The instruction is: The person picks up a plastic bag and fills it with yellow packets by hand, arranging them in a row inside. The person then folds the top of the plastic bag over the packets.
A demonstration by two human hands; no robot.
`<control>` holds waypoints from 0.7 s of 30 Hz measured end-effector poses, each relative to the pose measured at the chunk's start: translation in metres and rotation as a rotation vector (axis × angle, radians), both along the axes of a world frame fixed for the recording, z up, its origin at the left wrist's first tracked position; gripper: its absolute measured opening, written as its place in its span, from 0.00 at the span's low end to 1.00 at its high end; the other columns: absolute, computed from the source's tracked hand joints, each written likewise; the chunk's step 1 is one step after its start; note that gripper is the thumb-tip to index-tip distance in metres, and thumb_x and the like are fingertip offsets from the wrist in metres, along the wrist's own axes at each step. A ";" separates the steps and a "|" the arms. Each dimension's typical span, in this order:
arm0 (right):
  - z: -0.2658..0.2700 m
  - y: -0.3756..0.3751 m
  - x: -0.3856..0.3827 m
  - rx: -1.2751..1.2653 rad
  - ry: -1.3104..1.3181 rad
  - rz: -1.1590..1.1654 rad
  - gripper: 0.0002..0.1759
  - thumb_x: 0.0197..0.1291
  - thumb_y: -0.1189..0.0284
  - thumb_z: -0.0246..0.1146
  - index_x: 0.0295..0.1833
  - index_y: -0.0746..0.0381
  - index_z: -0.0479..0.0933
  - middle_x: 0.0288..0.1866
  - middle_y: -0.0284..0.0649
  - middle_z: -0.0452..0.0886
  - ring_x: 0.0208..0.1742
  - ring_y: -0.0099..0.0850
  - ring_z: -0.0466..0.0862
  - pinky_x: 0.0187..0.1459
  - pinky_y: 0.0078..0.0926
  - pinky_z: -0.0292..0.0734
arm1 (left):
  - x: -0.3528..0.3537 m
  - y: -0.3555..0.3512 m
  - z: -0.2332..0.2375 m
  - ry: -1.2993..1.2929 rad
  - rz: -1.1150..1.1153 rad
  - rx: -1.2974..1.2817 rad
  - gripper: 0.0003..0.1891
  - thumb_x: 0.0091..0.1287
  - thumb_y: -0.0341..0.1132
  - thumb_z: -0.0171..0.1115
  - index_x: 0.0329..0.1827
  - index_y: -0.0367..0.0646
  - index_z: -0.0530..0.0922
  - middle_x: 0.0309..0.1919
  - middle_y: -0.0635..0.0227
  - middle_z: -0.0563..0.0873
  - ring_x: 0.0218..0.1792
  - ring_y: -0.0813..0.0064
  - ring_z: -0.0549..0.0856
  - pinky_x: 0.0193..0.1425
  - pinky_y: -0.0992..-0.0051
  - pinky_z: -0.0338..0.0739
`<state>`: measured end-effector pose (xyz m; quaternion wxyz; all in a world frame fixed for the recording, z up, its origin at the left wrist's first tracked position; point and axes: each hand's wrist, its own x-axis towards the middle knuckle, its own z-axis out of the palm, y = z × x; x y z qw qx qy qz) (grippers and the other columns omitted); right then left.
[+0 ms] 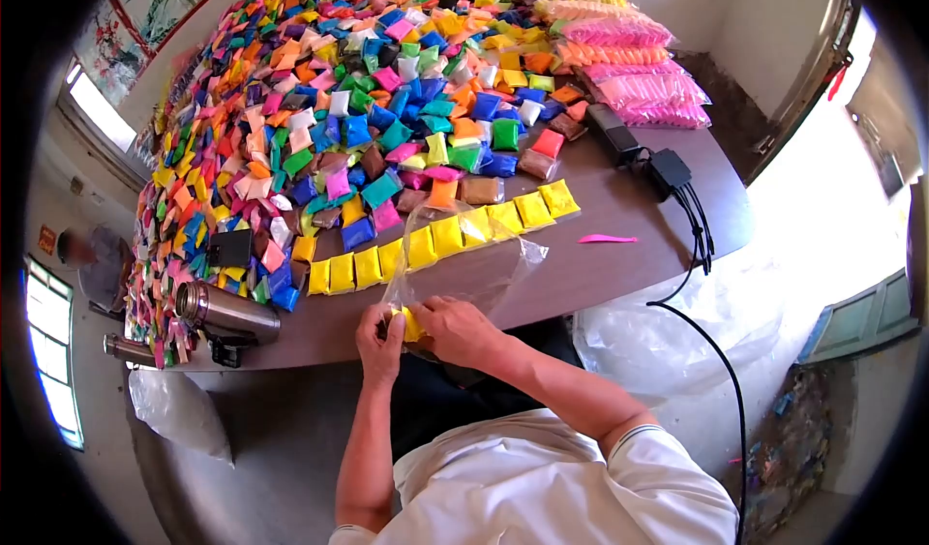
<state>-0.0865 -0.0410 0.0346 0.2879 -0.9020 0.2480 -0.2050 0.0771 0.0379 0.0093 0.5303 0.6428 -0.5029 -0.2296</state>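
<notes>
My left hand (378,340) is closed on a small yellow packet (411,326) at the table's front edge. My right hand (462,330) is beside it, fingers curled in at the clear plastic bag (498,279), partly hiding the packet. From between my hands the bag spreads up and to the right over the table. Beyond it, a neat row of yellow packets (421,249) runs diagonally, rising toward the right, and the see-through bag overlaps part of that row.
A big heap of coloured packets (329,109) covers the back and left. Stacked filled bags (639,80) stand at the back right. Near me are a steel flask (227,313), a pink stick (608,239) and a black box with cables (668,172). Another person (102,264) is at far left.
</notes>
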 end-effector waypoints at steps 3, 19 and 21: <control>0.002 0.002 0.000 0.007 -0.005 -0.040 0.23 0.55 0.68 0.71 0.54 0.68 0.76 0.49 0.53 0.83 0.51 0.50 0.83 0.54 0.42 0.79 | -0.004 -0.001 -0.003 -0.130 0.054 -0.045 0.17 0.68 0.48 0.63 0.40 0.43 0.75 0.34 0.67 0.78 0.37 0.77 0.78 0.43 0.77 0.74; 0.064 -0.076 -0.113 -0.274 -0.477 -0.755 0.11 0.56 0.84 0.58 0.45 0.65 0.79 0.37 0.49 0.82 0.40 0.49 0.83 0.41 0.39 0.77 | -0.008 0.003 -0.001 0.058 0.080 -0.058 0.16 0.68 0.45 0.63 0.37 0.40 0.75 0.28 0.70 0.74 0.31 0.80 0.74 0.36 0.78 0.69; 0.047 -0.099 -0.129 -0.238 -0.374 -0.811 0.15 0.56 0.84 0.57 0.48 0.63 0.80 0.46 0.48 0.83 0.48 0.47 0.83 0.50 0.39 0.77 | -0.005 0.002 -0.002 0.000 0.049 -0.081 0.17 0.67 0.47 0.64 0.36 0.40 0.75 0.28 0.70 0.75 0.30 0.80 0.74 0.36 0.77 0.69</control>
